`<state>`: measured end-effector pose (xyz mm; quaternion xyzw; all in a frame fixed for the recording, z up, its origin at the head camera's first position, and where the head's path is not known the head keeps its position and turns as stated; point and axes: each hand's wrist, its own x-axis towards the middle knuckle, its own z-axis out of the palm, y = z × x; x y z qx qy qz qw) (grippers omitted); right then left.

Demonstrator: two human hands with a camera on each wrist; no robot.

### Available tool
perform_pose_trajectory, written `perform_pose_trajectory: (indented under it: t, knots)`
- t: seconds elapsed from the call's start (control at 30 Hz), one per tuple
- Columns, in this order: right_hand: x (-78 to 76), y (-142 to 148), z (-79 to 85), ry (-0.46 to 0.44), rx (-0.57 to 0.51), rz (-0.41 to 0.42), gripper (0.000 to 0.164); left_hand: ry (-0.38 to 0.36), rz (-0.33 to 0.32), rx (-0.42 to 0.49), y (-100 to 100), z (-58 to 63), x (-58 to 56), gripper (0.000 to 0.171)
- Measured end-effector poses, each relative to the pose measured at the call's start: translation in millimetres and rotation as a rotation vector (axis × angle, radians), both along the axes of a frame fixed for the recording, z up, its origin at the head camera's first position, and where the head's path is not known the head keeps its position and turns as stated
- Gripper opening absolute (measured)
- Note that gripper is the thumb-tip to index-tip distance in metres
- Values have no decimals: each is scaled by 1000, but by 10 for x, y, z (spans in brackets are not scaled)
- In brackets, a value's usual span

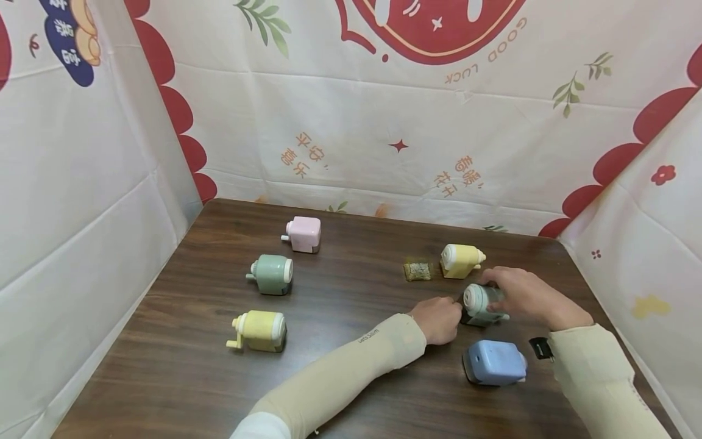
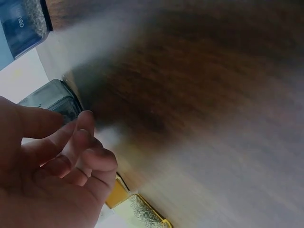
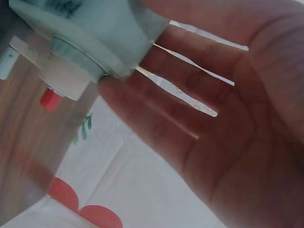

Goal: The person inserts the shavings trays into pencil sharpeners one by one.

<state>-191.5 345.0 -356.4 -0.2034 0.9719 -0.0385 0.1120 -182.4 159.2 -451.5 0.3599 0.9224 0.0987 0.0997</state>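
Observation:
A green pencil sharpener [image 1: 478, 303] with a crank stands at the right of the table. My right hand [image 1: 523, 296] grips its body from the right, fingers along its side in the right wrist view. At its lower left side is my left hand [image 1: 439, 320]. In the left wrist view the left thumb and forefinger pinch at the sharpener's dark drawer [image 2: 67, 108], partly hiding it. A blue pencil sharpener [image 1: 495, 363] stands nearer me, its clear drawer holding shavings in the left wrist view. Behind is a yellow pencil sharpener [image 1: 460, 261], with a shavings-filled drawer [image 1: 418, 271] beside it.
On the left side stand a pink pencil sharpener [image 1: 304, 234], another green sharpener [image 1: 271, 274] and another yellow sharpener [image 1: 262, 330]. The brown table [image 1: 351, 390] is bounded by a printed white cloth [image 1: 351, 110] behind and at both sides.

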Motion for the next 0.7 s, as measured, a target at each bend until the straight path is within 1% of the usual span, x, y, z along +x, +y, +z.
perform_pose_trajectory:
  t: [0.17,0.3,0.4,0.53,0.7]
  knots:
    - [-11,-18,47,-51,10,-7,46,-14,10,2,-51,27,10,15]
    - [-59,-36,148,-118,1,6,50,13,28,19,-129,30,-22,22]
    - [-127,-56,247,-136,-10,13,51,32,44,26,-207,42,-60,26]
    - [-265,-84,367,-100,-19,16,51,44,57,15,-312,72,-107,27]
    - [-468,-94,479,-62,-16,12,47,40,70,7,-428,66,-144,29]
